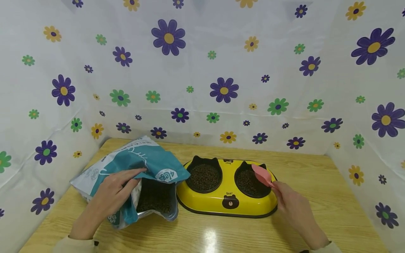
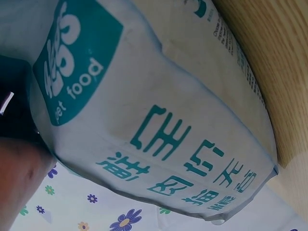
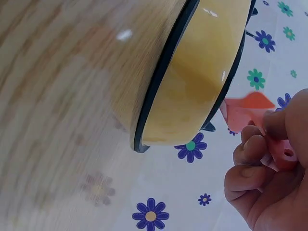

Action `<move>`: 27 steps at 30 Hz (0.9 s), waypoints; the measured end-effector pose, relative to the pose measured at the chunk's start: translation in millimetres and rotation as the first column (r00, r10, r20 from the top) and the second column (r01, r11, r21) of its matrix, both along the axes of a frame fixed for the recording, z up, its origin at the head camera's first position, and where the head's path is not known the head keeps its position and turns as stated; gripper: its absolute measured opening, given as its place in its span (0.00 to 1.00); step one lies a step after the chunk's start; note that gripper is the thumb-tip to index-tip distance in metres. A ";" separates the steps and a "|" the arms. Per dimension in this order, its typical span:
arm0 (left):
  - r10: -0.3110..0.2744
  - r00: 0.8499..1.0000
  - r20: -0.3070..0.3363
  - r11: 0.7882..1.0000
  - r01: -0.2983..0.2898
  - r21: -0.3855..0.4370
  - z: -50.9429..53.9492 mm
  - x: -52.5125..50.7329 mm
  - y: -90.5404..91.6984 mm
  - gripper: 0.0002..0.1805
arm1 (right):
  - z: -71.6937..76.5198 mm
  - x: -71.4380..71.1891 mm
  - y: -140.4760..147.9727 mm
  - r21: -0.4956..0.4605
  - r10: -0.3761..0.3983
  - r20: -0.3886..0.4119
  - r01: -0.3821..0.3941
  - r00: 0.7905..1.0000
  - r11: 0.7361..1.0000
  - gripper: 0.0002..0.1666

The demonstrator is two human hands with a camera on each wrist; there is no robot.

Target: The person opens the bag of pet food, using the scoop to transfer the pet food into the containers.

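My right hand (image 1: 293,206) grips a pink scoop (image 1: 262,174) by its handle. The scoop's bowl is tilted over the right black bowl (image 1: 251,189), which contains brown kibble. In the right wrist view, fingers and thumb are curled round the pink handle (image 3: 283,153). On the left, a teal and white pet food bag (image 1: 126,158) leans with its mouth facing me, dark kibble (image 1: 155,198) inside. My left hand (image 1: 112,191) holds the folded edge at the bag's mouth; some fingertips are hidden by the flap. Printed lettering covers the bag (image 2: 159,130) in the left wrist view.
A yellow double-bowl feeder (image 1: 231,179) with bear prints stands mid-table beside the bag. Its left black bowl (image 1: 191,182) also contains kibble. The wooden table (image 1: 240,232) is enclosed behind and at both sides by a white flowered cloth (image 1: 196,70).
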State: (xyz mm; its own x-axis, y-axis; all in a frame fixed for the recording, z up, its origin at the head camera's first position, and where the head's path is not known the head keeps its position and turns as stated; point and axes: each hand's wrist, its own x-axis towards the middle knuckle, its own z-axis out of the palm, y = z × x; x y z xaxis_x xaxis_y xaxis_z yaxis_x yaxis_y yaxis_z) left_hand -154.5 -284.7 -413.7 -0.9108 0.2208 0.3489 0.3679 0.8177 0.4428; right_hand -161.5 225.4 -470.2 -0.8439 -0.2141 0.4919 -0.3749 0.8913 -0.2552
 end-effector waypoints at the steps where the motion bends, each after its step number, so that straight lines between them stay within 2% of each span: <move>1: -0.002 1.000 0.005 1.000 0.002 0.000 0.3 -0.8 0.0 0.20 | 0.9 0.4 -1.1 -0.043 0.004 0.015 -0.003 1.000 0.999 0.05; 3: -0.010 1.000 0.011 1.000 0.010 -0.002 1.0 -2.7 -0.2 0.20 | 3.3 2.1 -4.0 -0.182 0.038 0.105 -0.018 0.994 0.983 0.04; 4: -0.015 1.000 0.012 1.000 0.015 -0.005 1.6 -3.7 -0.5 0.20 | 5.0 3.6 -6.1 -0.273 0.074 0.174 -0.024 0.982 0.962 0.07; 5: -0.023 1.000 0.009 1.000 0.023 -0.008 2.3 -4.6 -0.9 0.20 | 7.0 5.2 -8.8 -0.378 0.128 0.250 -0.025 0.960 0.925 0.10; 6: -0.028 1.000 0.006 0.999 0.028 -0.015 3.1 -5.2 -1.6 0.19 | 9.1 6.6 -11.9 -0.487 0.197 0.326 -0.014 0.925 0.873 0.13; 7: -0.035 0.999 0.004 0.999 0.035 -0.022 4.3 -5.7 -2.4 0.19 | 11.0 8.1 -15.3 -0.586 0.279 0.392 0.004 0.876 0.810 0.16; 8: -0.040 0.999 0.002 0.999 0.040 -0.031 5.5 -6.1 -3.2 0.19 | 13.0 9.5 -18.8 -0.659 0.360 0.448 0.031 0.819 0.751 0.19; 10: -0.053 0.999 -0.002 0.997 0.052 -0.052 8.6 -6.5 -4.6 0.19 | 17.2 12.2 -26.5 -0.759 0.510 0.512 0.087 0.691 0.645 0.22; 11: -0.059 0.998 -0.001 0.997 0.059 -0.059 10.0 -6.7 -5.3 0.19 | 18.7 13.2 -30.7 -0.792 0.575 0.519 0.102 0.633 0.602 0.23; 13: -0.067 0.998 0.001 0.995 0.067 -0.069 12.3 -7.0 -6.3 0.19 | 21.4 15.1 -40.1 -0.830 0.670 0.515 0.114 0.535 0.546 0.23; 15: -0.076 0.997 -0.002 0.994 0.075 -0.074 13.4 -7.4 -6.7 0.19 | 24.5 17.1 -50.8 -0.855 0.734 0.492 0.100 0.469 0.509 0.22; 16: -0.078 0.997 -0.003 0.994 0.078 -0.073 13.6 -7.6 -6.8 0.19 | 26.0 17.7 -56.4 -0.862 0.756 0.482 0.087 0.443 0.499 0.22; 20: -0.082 0.997 -0.003 0.995 0.081 -0.064 12.7 -7.6 -7.0 0.19 | 29.7 19.8 -79.2 -0.878 0.814 0.454 0.028 0.363 0.478 0.26; 22: -0.085 0.996 0.004 0.995 0.085 -0.057 11.9 -7.0 -7.2 0.19 | 28.7 20.9 -90.4 -0.882 0.831 0.445 0.000 0.333 0.472 0.29; 24: -0.088 0.996 0.015 0.995 0.089 -0.053 11.2 -5.9 -7.1 0.19 | 26.6 22.3 -102.4 -0.883 0.844 0.436 -0.032 0.312 0.468 0.30; 27: -0.092 0.996 0.022 0.994 0.093 -0.065 9.8 -4.1 -6.5 0.20 | 24.1 24.3 -121.5 -0.867 0.843 0.445 -0.091 0.303 0.491 0.28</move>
State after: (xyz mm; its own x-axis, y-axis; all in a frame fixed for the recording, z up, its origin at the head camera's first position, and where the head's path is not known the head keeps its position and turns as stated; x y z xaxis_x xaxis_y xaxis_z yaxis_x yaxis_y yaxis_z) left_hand -158.5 -291.2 -403.9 -0.8916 0.3263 0.3141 0.4355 0.8081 0.3966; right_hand -137.2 103.9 -446.1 -0.7026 -0.7072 -0.0793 0.0473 0.0647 -0.9968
